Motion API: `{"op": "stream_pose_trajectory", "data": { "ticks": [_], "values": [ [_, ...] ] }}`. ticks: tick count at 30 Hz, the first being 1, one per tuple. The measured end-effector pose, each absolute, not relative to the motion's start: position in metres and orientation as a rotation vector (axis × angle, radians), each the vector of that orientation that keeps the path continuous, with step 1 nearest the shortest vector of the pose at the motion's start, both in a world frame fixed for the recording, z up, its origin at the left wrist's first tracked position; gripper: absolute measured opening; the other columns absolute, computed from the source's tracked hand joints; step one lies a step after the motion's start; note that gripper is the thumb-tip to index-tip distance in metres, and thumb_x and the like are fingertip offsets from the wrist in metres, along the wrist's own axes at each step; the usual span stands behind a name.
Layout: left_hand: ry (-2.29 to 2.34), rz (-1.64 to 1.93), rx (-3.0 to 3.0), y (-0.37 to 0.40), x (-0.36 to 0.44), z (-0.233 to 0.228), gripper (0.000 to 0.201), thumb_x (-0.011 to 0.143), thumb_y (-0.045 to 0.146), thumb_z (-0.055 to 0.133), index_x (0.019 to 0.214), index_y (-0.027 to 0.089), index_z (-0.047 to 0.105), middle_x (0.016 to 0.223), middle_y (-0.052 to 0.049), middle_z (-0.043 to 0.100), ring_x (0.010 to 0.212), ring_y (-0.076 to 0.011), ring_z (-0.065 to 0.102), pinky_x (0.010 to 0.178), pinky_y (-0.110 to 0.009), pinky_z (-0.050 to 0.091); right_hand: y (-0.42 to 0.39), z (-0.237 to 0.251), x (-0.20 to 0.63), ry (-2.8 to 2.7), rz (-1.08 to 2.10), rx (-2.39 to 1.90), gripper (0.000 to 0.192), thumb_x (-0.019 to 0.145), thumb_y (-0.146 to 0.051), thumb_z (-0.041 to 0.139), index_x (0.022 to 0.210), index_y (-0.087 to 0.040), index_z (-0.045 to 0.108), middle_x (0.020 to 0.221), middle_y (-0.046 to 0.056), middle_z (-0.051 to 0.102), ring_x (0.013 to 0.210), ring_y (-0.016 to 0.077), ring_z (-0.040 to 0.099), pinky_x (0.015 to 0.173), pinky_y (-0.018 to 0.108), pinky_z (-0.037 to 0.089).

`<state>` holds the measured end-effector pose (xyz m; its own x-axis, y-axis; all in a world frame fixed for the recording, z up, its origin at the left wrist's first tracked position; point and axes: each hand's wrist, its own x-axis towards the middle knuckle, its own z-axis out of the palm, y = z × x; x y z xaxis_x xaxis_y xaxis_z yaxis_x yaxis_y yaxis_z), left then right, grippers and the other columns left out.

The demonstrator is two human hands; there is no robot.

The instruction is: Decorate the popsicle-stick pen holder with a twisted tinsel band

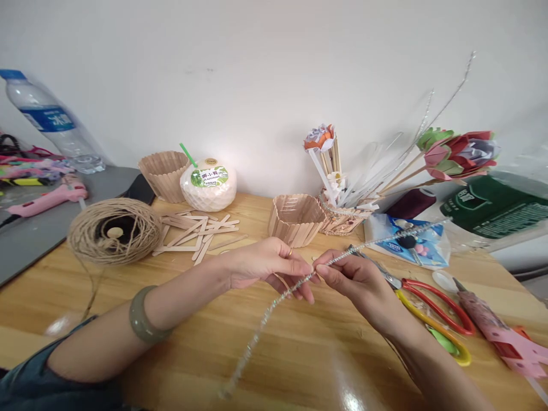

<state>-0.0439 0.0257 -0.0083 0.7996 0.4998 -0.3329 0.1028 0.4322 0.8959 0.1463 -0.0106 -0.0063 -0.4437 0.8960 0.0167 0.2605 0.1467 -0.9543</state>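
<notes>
Two hands meet over the middle of the wooden bench (180, 337), both pinching one long silver tinsel stem (274, 299). The left hand (268, 265) has its fingers closed on the stem from above; the right hand (357, 279) grips it just beside, thumb and forefinger shut on the wire, so the short span between them is held taut. The stem runs on a slant — its lower end near the bench's front edge, its upper end rising past the right hand toward a blue packet (411, 242). Red and yellow scissors (432, 319) lie just right of the right wrist, within easy reach. A ball of jute twine (113, 231), loose craft sticks (199, 231) and a stick-built cup (295, 220) stand behind the hands.
</notes>
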Motion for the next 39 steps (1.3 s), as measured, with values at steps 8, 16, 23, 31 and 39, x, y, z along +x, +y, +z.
{"op": "stream_pose_trajectory", "data": {
  "ticks": [8,16,23,31,39],
  "values": [
    [0.759,0.347,1.142,0.0252,-0.0427,-0.0088,0.017,0.061,0.023,0.075,0.065,0.014,0.061,0.058,0.001,0.066,0.06,-0.0101,0.06,0.064,-0.024,0.043,-0.0118,-0.0047,0.1466,-1.83,1.177,-1.24,0.033,0.081,-0.048,0.052,0.069,-0.019,0.062,0.075,0.002,0.062,0.068,0.0155,0.055,0.06,0.025,0.041],
    [0.831,0.353,1.245,0.0253,-0.0425,-0.0058,0.023,0.056,0.016,0.076,0.059,0.014,0.054,0.053,0.004,0.06,0.052,-0.0072,0.054,0.052,-0.019,0.038,-0.0091,-0.0044,0.1473,-1.864,1.184,-1.232,0.031,0.083,-0.041,0.051,0.065,-0.018,0.062,0.076,0.003,0.061,0.07,0.0152,0.054,0.063,0.026,0.041],
    [0.61,0.239,1.093,0.0266,-0.0447,-0.008,0.035,0.079,0.047,0.055,0.081,0.012,0.063,0.076,-0.006,0.068,0.058,-0.0107,0.061,0.056,-0.024,0.045,-0.012,-0.0017,0.1459,-1.834,1.329,-1.145,0.022,0.085,-0.034,0.051,0.076,-0.017,0.062,0.075,0.001,0.06,0.074,0.0143,0.055,0.068,0.025,0.042],
    [0.541,0.139,1.052,0.027,-0.0449,-0.0132,0.029,0.082,0.038,0.055,0.088,0.013,0.066,0.074,-0.007,0.07,0.065,-0.0124,0.063,0.055,-0.021,0.045,-0.0098,-0.005,0.1462,-1.863,1.301,-1.129,0.025,0.085,-0.034,0.05,0.071,-0.016,0.059,0.069,0.0,0.057,0.066,0.0121,0.052,0.063,0.023,0.041],
    [0.652,0.202,1.054,0.0243,-0.042,-0.0108,0.022,0.073,0.035,0.065,0.073,0.012,0.067,0.062,-0.003,0.068,0.058,-0.0113,0.062,0.057,-0.022,0.047,-0.009,-0.0079,0.1478,-1.849,1.361,-1.129,0.026,0.085,-0.038,0.049,0.072,-0.017,0.059,0.072,0.001,0.059,0.07,0.0133,0.053,0.066,0.024,0.041]
  ]
}}
